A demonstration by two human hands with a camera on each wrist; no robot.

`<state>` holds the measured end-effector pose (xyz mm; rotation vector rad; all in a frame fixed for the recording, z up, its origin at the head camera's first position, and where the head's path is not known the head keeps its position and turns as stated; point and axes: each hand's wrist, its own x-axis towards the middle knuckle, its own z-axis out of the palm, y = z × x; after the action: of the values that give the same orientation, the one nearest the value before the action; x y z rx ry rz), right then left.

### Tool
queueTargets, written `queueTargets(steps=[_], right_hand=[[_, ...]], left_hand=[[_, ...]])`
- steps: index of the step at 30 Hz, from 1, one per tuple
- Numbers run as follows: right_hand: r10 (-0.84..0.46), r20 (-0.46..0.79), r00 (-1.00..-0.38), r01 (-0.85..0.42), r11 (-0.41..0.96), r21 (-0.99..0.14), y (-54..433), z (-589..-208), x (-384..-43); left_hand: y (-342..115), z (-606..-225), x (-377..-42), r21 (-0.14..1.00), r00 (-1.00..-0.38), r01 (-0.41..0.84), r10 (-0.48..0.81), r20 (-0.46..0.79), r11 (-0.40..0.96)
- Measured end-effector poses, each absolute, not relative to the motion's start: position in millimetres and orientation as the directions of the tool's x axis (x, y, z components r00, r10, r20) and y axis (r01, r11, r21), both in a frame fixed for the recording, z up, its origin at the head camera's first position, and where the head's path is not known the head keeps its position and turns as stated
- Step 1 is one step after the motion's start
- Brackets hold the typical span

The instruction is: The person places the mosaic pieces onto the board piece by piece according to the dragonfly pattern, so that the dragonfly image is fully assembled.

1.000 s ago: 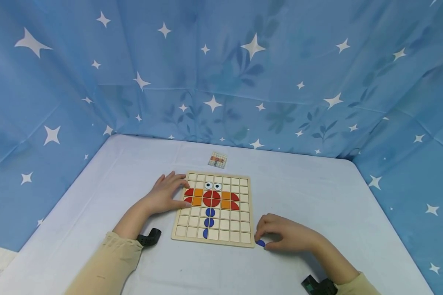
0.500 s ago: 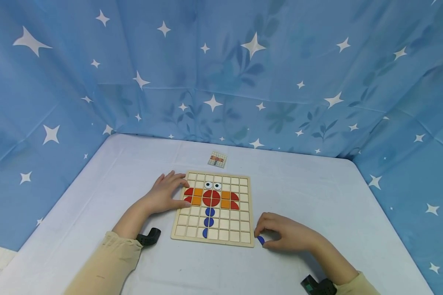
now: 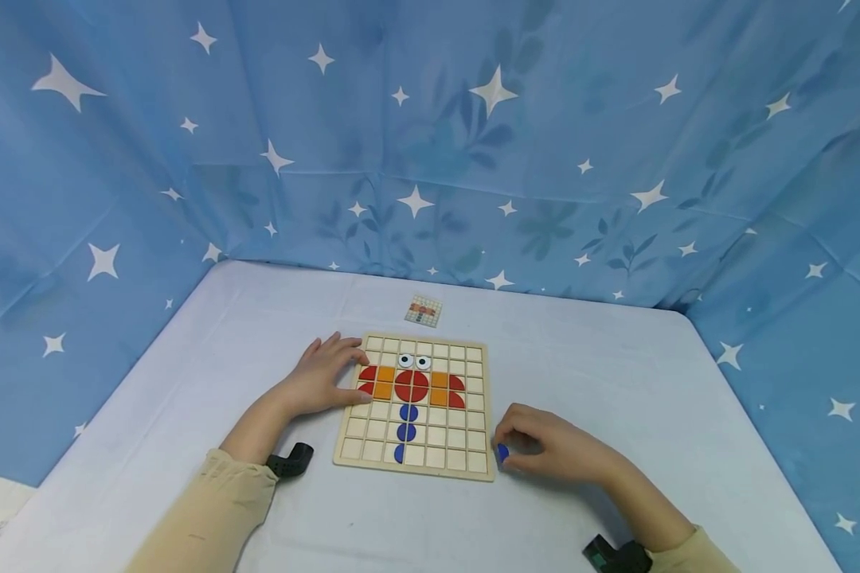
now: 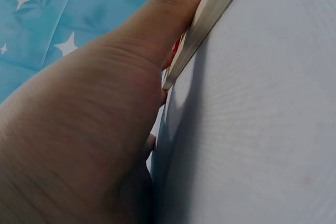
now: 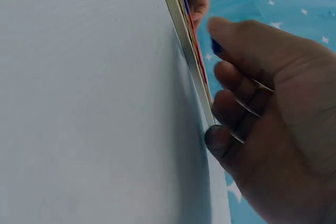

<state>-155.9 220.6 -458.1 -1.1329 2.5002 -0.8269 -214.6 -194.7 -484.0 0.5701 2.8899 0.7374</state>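
Note:
A square wooden grid board (image 3: 459,458) lies on the table, bearing red, orange and blue flat pieces and two eye pieces. My left hand (image 3: 320,378) rests on its left edge, thumb and forefinger spread over the rim. In the left wrist view the thumb (image 4: 152,19) lies along the board's edge. Just off the board's lower right corner, my right hand (image 3: 555,446) pinches a small blue piece (image 3: 503,452), which looked like a half circle. The right wrist view shows only a bit of the blue piece (image 5: 216,46) behind the thumb; the other fingers are curled.
A small pattern card (image 3: 424,310) lies beyond the board's far edge. The white tabletop (image 3: 580,350) reaches back to a blue star-print curtain (image 3: 430,143). Dark wrist devices (image 3: 291,461) are worn below both hands.
The blue piece has turned in my right hand's fingers and risen slightly, from near the table to closer under the forefinger. My left hand and the board stay where they were.

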Motion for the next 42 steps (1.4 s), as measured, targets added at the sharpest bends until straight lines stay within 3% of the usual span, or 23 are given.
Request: queueTargets(steps=[10,21,42], right_hand=[[-0.729,-0.041,-0.683,-0.561,0.56,-0.609,174.0,-443.7,-158.1],[-0.768,-0.077,-0.636,-0.591,0.548,-0.592,109.3,-448.2,-161.0],[-0.79,-0.019,-0.613,-0.677,0.537,-0.504,97.3,-463.0,-156.7]], left_hand=[[-194.8,-484.9,-214.4,0.484,-0.923,0.335,0.384,-0.003,0.808],[-195.7,-485.6,-216.4,0.484,-0.917,0.349,0.398,0.002,0.802],[-197.2,-483.2,-214.7,0.492,-0.911,0.371,0.412,0.029,0.787]])
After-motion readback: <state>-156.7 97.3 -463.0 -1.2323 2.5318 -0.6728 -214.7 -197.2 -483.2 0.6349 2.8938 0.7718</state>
